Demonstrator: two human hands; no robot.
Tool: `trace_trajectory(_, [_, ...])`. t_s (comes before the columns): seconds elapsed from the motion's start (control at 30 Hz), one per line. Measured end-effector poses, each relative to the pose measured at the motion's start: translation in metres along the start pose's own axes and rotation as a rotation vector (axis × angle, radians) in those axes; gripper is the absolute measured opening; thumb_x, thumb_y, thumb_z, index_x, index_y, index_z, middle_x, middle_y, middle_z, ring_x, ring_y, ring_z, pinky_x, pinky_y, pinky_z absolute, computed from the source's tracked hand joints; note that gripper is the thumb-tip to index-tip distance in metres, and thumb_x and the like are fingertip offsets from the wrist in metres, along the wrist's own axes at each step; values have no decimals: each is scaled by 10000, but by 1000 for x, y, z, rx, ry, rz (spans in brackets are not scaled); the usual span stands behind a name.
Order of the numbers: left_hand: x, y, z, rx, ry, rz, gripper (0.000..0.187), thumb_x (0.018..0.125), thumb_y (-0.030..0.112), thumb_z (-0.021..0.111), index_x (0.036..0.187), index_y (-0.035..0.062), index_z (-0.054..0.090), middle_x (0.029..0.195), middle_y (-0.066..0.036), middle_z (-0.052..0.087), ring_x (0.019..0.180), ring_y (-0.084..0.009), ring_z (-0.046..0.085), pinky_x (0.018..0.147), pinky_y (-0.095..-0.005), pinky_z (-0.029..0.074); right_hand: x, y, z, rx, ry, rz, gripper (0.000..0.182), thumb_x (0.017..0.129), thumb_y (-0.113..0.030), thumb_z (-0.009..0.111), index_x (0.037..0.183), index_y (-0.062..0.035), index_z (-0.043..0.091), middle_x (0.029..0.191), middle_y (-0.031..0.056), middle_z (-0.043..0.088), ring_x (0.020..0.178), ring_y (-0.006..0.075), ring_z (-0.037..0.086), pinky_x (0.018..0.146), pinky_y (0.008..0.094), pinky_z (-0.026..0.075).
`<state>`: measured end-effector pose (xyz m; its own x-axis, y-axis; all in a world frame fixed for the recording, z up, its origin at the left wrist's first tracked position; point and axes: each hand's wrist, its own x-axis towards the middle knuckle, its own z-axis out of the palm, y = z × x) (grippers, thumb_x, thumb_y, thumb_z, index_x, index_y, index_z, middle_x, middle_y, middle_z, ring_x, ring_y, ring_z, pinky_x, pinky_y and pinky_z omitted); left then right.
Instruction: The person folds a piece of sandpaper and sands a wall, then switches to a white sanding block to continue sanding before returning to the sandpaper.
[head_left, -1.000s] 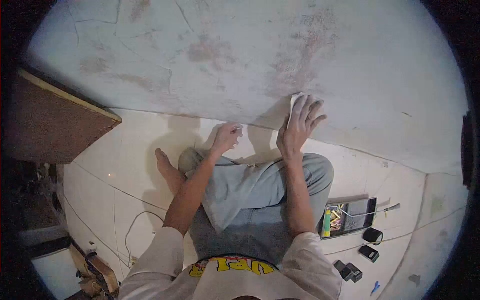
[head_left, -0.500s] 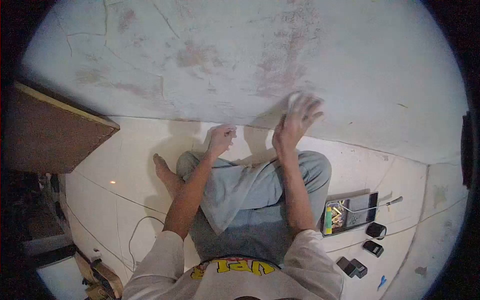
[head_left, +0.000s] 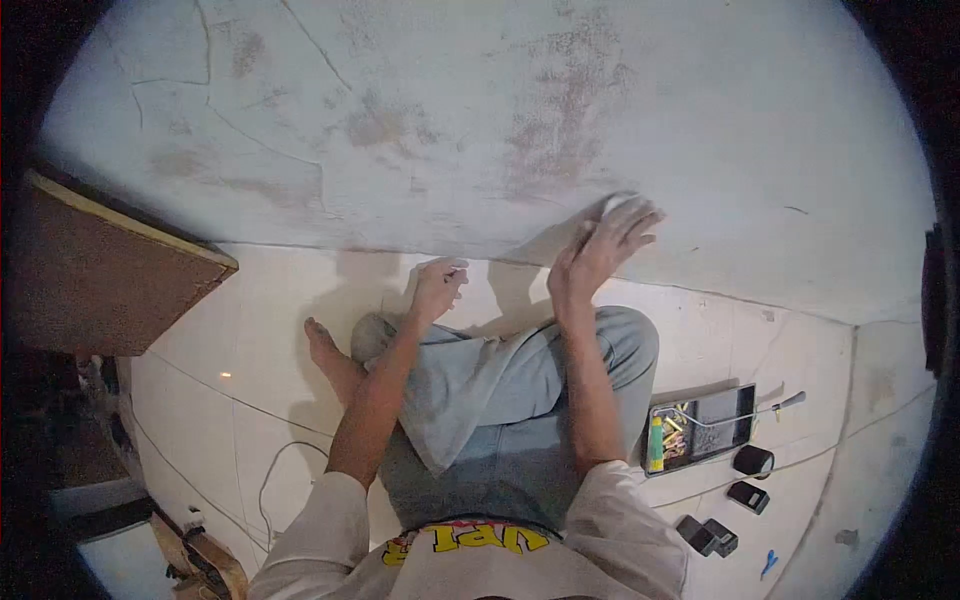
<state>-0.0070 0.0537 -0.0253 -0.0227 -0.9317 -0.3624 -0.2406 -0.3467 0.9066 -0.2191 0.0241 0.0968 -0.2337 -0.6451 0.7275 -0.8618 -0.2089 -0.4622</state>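
Note:
My right hand (head_left: pixel 597 258) lies against the pale, patchy wall (head_left: pixel 720 160) near its foot. Under its fingers is a whitish pad (head_left: pixel 622 203), mostly covered, pressed to the wall; I cannot make out its exact kind. Above my left knee, close to the base of the wall, my left hand (head_left: pixel 438 288) has its fingers curled in. Whether something small is between those fingers is hidden. Reddish-brown worn patches and cracks mark the wall to the left of my right hand.
Right of my crossed legs sits a black paint tray (head_left: pixel 715 437) with a roller frame (head_left: pixel 735 420) across it. Several small black items, including a battery-like block (head_left: pixel 747 497), lie nearby. A brown board (head_left: pixel 125 265) juts in at left. Cables cross the tiled floor (head_left: pixel 270 400).
My right hand has slid a little to the right and slightly down on the wall with the whitish pad. My left hand has hardly moved.

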Motion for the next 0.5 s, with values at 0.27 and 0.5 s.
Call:
trace_trajectory(0.27, [4,-4,2,-17,-59,-4,287,912,210,560,1141,41,595,884,-84,660,603,-123,588,437,-257,488,13,-4,5,-84,-76,-146,616,882,-75,434,1432,79,203,1510,276,157,1403,483,-3,1077,658,-46])
trace_trajectory(0.5, [9,-5,1,29,-8,19,289,896,195,596,1127,23,615,865,-94,665,619,-116,616,451,-245,518,-12,1,9,-149,-239,-113,616,886,-109,461,1423,83,229,1480,297,223,1395,498,31,1074,662,-49])
